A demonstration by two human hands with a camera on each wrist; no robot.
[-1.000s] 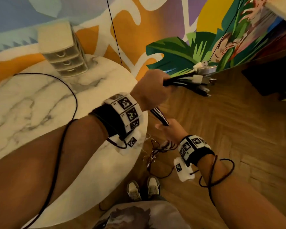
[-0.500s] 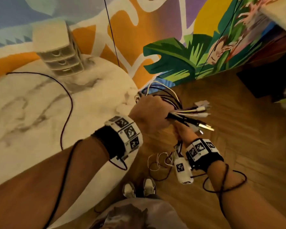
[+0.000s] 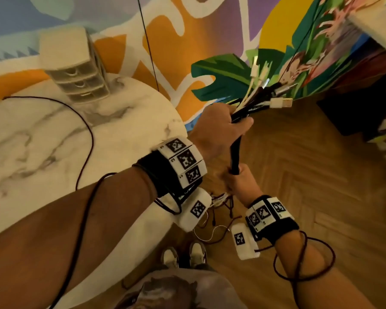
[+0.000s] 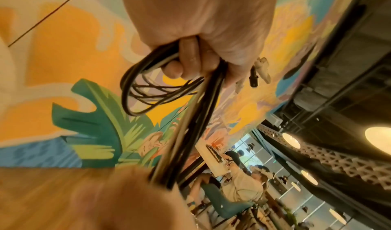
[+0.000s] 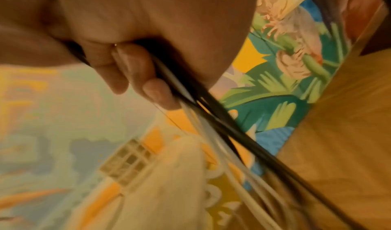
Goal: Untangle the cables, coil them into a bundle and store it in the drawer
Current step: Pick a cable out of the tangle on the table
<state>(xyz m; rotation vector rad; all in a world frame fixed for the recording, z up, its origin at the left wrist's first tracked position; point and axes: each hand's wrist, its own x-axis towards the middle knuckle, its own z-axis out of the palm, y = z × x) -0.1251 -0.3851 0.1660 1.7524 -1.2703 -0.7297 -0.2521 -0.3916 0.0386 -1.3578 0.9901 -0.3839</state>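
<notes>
Hands (image 3: 218, 128) (image 3: 237, 179) clench cables (image 3: 235, 155) in tight grip

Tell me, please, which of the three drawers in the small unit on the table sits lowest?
The bottom drawer of the drawer unit, nearest the marble table; the other two stack above it. All three look closed.

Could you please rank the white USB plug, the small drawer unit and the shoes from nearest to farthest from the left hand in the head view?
From the left hand:
1. White USB plug, just right of it, above the fist.
2. Shoes, below on the floor.
3. Small drawer unit, far left on the table.
</notes>
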